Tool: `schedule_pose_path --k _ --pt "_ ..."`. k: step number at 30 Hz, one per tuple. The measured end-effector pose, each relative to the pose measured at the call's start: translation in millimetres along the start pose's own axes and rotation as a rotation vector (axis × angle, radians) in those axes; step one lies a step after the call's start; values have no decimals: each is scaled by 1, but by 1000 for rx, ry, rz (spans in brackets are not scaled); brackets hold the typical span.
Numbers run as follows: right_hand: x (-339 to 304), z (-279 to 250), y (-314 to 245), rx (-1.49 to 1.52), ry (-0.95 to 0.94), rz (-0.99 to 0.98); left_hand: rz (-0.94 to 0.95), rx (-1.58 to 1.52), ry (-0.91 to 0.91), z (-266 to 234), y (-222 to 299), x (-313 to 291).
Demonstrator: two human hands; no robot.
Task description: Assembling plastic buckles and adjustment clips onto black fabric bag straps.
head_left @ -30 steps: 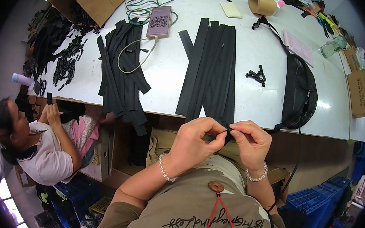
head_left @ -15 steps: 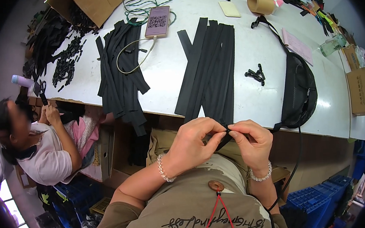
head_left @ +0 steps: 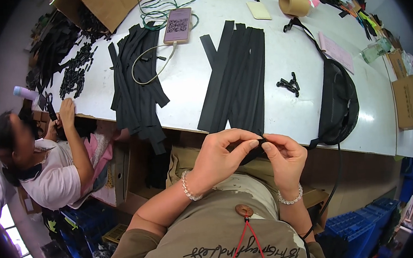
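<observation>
Just in front of the table edge, my left hand (head_left: 218,158) and my right hand (head_left: 286,155) meet fingertip to fingertip. Both pinch a small black piece (head_left: 262,140), mostly covered by thumbs and forefingers; its exact kind is too small to tell. Beyond the hands lies a bundle of flat black straps (head_left: 239,78), its near end reaching the table edge. Right of my hands, a black mesh bag (head_left: 336,100) rests on the table with its strap stretched toward the back. Several small black plastic fittings (head_left: 289,84) lie between straps and bag.
A second pile of black straps (head_left: 138,90) hangs over the edge, near a phone (head_left: 178,25) on a cable. Tape (head_left: 294,2) and a notepad (head_left: 259,10) lie at the back. At left, a co-worker (head_left: 49,165) sits by a heap of black fittings (head_left: 77,71). Blue crates (head_left: 355,226) stand lower right.
My joined hands have shifted slightly to the right with the small black piece. The co-worker's hand has risen toward the heap of fittings.
</observation>
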State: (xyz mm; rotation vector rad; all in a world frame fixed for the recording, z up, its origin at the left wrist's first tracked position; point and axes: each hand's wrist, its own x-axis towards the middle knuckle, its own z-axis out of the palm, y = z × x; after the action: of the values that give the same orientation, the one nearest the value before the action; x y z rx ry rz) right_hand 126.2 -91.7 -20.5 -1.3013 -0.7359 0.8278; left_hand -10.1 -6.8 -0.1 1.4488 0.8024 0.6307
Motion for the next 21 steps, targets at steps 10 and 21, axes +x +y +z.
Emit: schedule_pose_path --k 10,21 --pt "1 -1 -4 -72 -108 -32 203 20 131 6 -22 -3" --pt "3 3 -8 -92 -153 -42 319 -21 240 14 -30 -4"
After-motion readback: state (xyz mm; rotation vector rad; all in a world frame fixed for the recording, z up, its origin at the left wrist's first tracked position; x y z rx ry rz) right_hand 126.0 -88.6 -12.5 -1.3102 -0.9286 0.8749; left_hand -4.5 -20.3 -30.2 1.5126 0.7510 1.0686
